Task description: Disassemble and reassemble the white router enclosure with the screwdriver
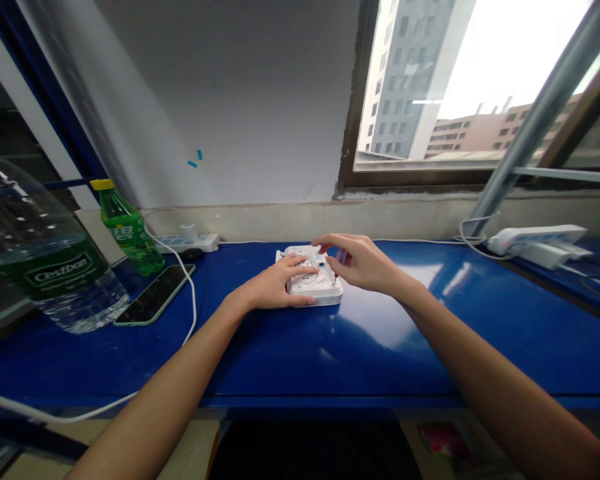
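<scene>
A white plastic device with a patterned upper face (325, 287) lies on the blue tabletop (330, 360). Across its left side rests my left hand (275, 283), fingers spread over the top and thumb along the front edge. My right hand (357, 263) is bent over the right side of the device, fingers curled and close together. Something small and purplish shows between these fingers, too small to make out. A small blue piece is visible on the device between the two hands.
On the left stand a large water bottle (65, 267) and a green bottle (130, 230), beside a phone (156, 295). A white cable (193, 300) crosses the left side. Power strips lie at the back left (205, 243) and right (540, 240), near a metal post (520, 133).
</scene>
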`<state>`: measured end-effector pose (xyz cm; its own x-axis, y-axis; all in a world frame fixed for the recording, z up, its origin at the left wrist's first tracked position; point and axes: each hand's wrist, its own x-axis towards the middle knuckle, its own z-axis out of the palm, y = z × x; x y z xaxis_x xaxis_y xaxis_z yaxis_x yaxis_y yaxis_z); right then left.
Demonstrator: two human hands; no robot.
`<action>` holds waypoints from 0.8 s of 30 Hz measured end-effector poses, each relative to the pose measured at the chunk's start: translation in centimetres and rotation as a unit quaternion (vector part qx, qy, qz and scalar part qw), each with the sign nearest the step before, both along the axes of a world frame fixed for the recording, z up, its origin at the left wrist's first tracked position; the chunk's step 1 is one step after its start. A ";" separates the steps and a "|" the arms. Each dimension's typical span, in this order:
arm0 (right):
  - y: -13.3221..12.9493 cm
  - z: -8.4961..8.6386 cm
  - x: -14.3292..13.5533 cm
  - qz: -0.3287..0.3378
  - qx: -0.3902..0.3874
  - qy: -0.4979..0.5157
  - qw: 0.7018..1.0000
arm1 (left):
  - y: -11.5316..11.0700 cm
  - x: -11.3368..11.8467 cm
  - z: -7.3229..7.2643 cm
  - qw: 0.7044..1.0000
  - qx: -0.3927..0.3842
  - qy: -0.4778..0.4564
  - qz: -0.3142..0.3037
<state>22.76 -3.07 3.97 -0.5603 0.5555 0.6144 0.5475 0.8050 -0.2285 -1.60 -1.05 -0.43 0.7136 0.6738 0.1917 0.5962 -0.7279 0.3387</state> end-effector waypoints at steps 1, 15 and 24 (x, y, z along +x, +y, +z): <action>0.0 0.0 0.0 0.001 0.002 0.000 1.000 | 0.0 0.0 0.0 1.000 0.001 0.000 0.000; -0.2 0.2 -0.1 -0.001 -0.007 -0.011 1.000 | 0.1 0.0 -0.2 1.000 -0.006 -0.009 0.001; -0.2 0.1 0.1 0.001 -0.014 -0.010 1.000 | 0.1 0.0 -0.2 1.000 -0.008 -0.011 0.002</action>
<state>22.82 -3.30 4.11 -0.5731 0.5710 0.5878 0.5509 0.7995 -0.2396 -1.64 -0.94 -0.64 0.7063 0.6802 0.1962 0.5922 -0.7195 0.3628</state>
